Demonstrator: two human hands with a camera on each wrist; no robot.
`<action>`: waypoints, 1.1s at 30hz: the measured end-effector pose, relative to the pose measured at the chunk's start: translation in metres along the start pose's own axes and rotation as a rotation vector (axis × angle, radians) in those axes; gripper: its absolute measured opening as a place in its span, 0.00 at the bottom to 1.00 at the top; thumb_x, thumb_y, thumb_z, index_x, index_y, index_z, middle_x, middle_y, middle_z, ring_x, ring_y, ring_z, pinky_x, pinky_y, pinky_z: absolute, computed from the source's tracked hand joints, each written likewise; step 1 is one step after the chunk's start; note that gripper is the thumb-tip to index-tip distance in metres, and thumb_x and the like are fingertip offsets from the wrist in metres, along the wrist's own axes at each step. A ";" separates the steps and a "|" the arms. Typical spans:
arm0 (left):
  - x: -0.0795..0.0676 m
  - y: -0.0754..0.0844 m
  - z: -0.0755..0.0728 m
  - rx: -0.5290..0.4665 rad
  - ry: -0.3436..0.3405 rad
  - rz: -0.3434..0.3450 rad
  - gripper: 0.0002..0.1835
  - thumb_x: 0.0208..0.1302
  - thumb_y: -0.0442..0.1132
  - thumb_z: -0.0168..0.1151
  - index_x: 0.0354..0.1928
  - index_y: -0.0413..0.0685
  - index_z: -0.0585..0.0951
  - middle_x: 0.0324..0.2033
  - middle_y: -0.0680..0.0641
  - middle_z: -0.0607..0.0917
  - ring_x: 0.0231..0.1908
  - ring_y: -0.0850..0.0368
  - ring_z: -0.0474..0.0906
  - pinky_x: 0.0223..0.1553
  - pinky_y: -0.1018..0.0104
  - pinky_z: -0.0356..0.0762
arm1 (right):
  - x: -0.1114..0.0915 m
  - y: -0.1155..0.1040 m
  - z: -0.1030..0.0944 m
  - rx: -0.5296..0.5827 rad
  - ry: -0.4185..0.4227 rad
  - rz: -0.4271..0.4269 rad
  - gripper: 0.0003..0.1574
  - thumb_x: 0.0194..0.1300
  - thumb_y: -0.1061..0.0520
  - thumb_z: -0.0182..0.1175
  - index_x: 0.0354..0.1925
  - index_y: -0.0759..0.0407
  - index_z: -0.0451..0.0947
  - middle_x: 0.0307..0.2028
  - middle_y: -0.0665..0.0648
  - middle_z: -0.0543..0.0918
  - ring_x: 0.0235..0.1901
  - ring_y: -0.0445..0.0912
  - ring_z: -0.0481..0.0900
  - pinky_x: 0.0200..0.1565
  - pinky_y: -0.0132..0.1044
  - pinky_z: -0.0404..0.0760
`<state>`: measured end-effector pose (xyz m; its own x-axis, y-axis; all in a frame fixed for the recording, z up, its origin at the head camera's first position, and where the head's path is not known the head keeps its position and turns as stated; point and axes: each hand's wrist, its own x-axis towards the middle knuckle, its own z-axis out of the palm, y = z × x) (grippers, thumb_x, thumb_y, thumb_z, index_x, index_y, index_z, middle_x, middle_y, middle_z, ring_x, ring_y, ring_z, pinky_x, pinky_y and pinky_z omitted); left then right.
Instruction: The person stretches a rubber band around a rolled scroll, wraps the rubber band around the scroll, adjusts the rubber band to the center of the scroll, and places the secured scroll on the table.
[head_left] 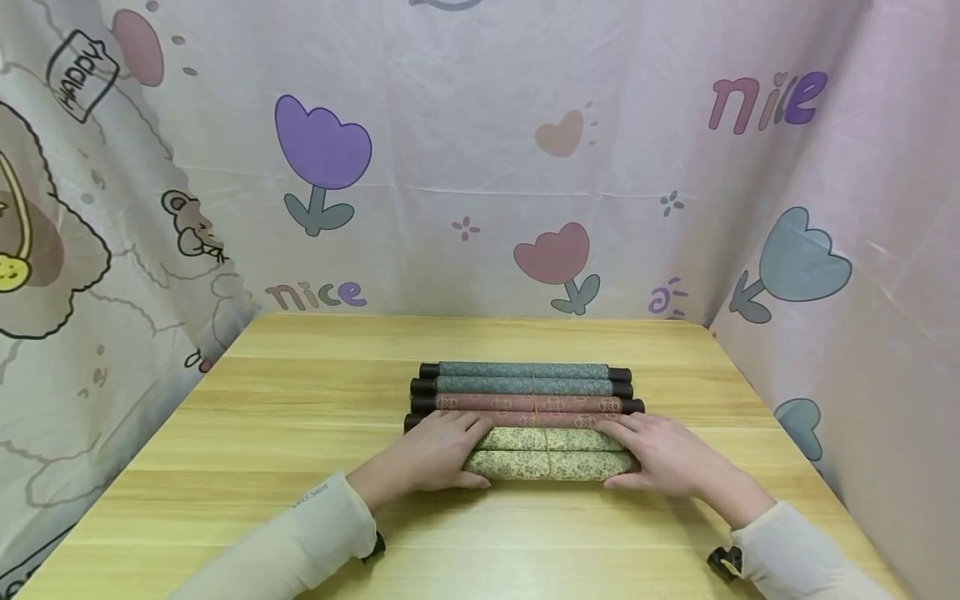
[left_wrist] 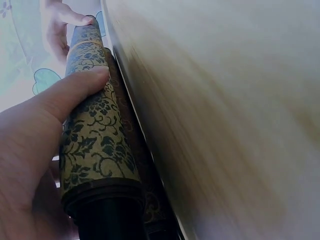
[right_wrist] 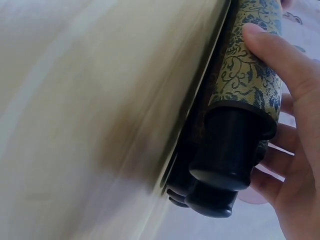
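Rolled scrolls with dark end knobs lie side by side across the table. Nearest me is a pair of yellow floral scrolls point(head_left: 510, 465), tied with a thin cord point(head_left: 548, 463). My left hand point(head_left: 438, 452) grips their left end, its thumb over the yellow scroll point(left_wrist: 97, 145) in the left wrist view. At the other end my right hand point(head_left: 663, 454) holds them, thumb along the front and fingers behind; black knobs point(right_wrist: 222, 150) stick out beside it. Behind lie two red patterned scrolls point(head_left: 495, 403), then two blue-green scrolls point(head_left: 487, 386). Both hands cover the yellow scrolls' ends in the head view.
The light wood table point(head_left: 315, 392) extends around the scrolls on every side. A printed curtain point(head_left: 450, 150) hangs behind the table's back edge and along both sides. Dark wrist straps point(head_left: 725, 564) show below the sleeves.
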<state>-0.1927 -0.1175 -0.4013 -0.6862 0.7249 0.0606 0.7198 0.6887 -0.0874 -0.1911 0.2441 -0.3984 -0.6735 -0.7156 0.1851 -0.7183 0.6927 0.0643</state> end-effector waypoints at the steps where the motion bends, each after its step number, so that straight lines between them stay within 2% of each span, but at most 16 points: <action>1: 0.000 0.000 0.000 0.007 -0.004 -0.003 0.44 0.58 0.72 0.58 0.66 0.47 0.69 0.58 0.47 0.77 0.57 0.48 0.74 0.56 0.50 0.74 | 0.001 0.000 0.001 0.002 -0.007 0.002 0.52 0.54 0.26 0.63 0.65 0.57 0.71 0.56 0.59 0.79 0.52 0.57 0.78 0.52 0.57 0.77; 7: 0.000 0.002 0.001 0.050 -0.027 -0.005 0.44 0.58 0.72 0.58 0.67 0.48 0.69 0.57 0.47 0.77 0.55 0.48 0.73 0.56 0.50 0.74 | 0.003 -0.002 0.004 0.011 -0.019 0.001 0.50 0.55 0.25 0.63 0.63 0.56 0.72 0.54 0.56 0.78 0.51 0.54 0.78 0.51 0.54 0.78; 13: -0.002 0.003 0.003 0.043 -0.040 -0.016 0.43 0.57 0.71 0.59 0.66 0.49 0.70 0.58 0.47 0.74 0.56 0.48 0.72 0.58 0.49 0.72 | 0.003 -0.004 0.009 0.014 -0.036 -0.002 0.50 0.56 0.25 0.61 0.63 0.57 0.72 0.55 0.56 0.77 0.52 0.54 0.78 0.50 0.55 0.78; 24: -0.003 0.002 0.004 0.086 -0.023 0.006 0.44 0.56 0.72 0.59 0.64 0.46 0.71 0.56 0.46 0.75 0.54 0.48 0.73 0.56 0.51 0.74 | 0.004 -0.006 0.012 -0.005 -0.004 -0.013 0.50 0.55 0.24 0.61 0.62 0.57 0.73 0.52 0.55 0.78 0.50 0.53 0.78 0.47 0.53 0.80; 33: -0.004 0.002 0.003 0.062 -0.005 0.013 0.45 0.55 0.73 0.58 0.63 0.46 0.73 0.55 0.47 0.76 0.53 0.49 0.74 0.54 0.51 0.75 | 0.004 -0.006 0.008 -0.032 -0.042 0.014 0.49 0.57 0.25 0.60 0.61 0.58 0.74 0.53 0.56 0.78 0.52 0.53 0.75 0.51 0.54 0.78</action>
<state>-0.1885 -0.1189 -0.4050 -0.6772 0.7338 0.0540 0.7210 0.6765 -0.1498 -0.1906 0.2360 -0.4059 -0.6905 -0.7086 0.1454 -0.7034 0.7046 0.0937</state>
